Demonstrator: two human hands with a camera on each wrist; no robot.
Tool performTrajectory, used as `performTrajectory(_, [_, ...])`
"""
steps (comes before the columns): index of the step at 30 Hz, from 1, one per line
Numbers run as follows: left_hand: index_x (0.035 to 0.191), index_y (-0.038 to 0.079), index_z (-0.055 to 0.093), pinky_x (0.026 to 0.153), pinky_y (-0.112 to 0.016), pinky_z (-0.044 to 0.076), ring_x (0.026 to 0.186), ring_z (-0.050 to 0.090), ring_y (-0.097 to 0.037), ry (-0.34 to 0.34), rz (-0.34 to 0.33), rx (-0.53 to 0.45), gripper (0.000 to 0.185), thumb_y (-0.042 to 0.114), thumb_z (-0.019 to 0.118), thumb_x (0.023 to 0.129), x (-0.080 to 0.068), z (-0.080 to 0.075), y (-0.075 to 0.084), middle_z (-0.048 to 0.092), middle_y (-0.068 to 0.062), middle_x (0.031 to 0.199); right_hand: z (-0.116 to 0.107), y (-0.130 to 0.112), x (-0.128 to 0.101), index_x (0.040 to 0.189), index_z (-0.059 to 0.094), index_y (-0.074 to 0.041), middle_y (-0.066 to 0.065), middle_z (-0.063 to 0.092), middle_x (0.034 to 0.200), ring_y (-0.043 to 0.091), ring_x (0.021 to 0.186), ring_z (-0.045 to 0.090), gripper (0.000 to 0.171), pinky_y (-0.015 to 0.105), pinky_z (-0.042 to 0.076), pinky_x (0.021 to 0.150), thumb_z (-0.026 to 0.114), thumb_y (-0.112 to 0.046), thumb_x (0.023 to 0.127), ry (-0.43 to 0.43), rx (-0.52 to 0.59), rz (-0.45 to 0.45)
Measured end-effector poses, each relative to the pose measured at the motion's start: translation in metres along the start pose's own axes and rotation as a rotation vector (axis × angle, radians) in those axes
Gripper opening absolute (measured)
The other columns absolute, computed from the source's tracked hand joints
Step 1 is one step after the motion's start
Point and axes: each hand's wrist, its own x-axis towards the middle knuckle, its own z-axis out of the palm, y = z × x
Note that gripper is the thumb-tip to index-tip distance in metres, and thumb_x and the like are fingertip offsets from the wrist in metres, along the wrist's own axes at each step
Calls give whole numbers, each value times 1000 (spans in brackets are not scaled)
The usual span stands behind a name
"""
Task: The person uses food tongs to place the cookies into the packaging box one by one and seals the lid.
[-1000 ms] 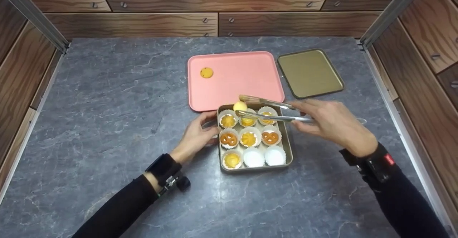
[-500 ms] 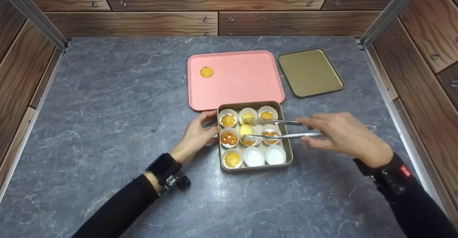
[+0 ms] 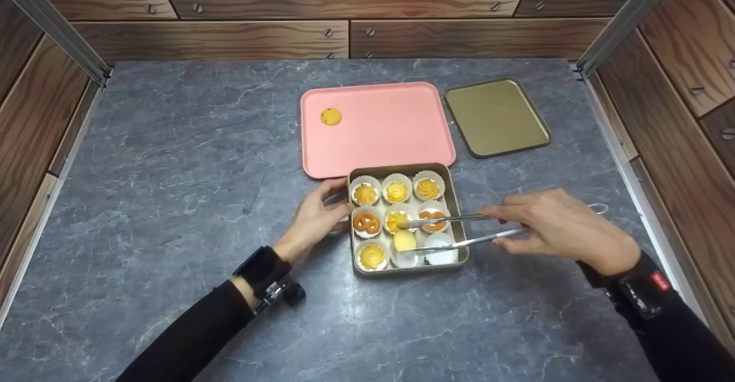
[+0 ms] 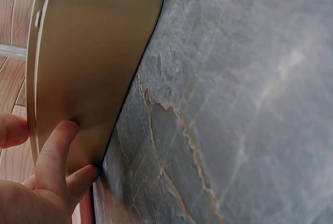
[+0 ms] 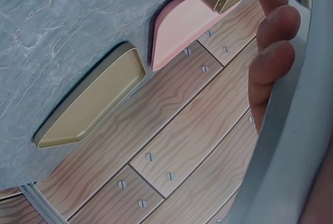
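A gold tin (image 3: 461,230) (image 4: 93,62) of cookies in white paper cups sits near the table's front. My right hand (image 3: 560,227) grips metal tongs (image 3: 459,230) (image 5: 291,130), whose tips pinch a pale yellow cookie (image 3: 405,240) over the middle cup of the tin's front row. An empty white cup (image 3: 442,255) lies to its right. My left hand (image 3: 316,218) (image 4: 47,177) rests against the tin's left wall, fingers touching it. One round cookie (image 3: 331,116) lies on the pink tray (image 3: 379,135) behind the tin.
The tin's gold lid (image 3: 496,116) (image 5: 93,101) lies upside down to the right of the pink tray. Wooden walls (image 3: 344,3) with metal corner posts close in the grey stone table (image 3: 172,169) on three sides.
The right hand has drawn the tongs and the yellow cookie towards me, from the tin's far edge to its front row. The left hand has stayed on the tin.
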Motion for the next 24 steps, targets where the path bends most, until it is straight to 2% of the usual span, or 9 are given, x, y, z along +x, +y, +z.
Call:
performTrajectory(5, [152,6,46,89,-40,64,119,65,-34,1,-4,5,61,-1,66,95,-2,0,2,48,-22,149,-1,-1,0,130,73,-17,-4,75,101,-3,65,57,50,16,53,54,79,-43,88,-33,16,4])
performTrajectory(12, [151,6,47,88,-40,65,119,66,-33,1,0,0,61,-1,66,94,0,1,2,48,-21,150,-2,-4,3,131,71,-17,-3,73,97,-10,55,43,47,11,43,47,77,-39,90,-88,62,14])
performTrajectory(24, [152,6,46,91,-43,64,123,63,-35,-6,-11,-39,61,-1,66,94,-2,1,3,45,-22,152,1,-6,5,130,72,-19,-6,69,92,-7,54,41,52,13,41,46,83,-33,81,-138,3,84])
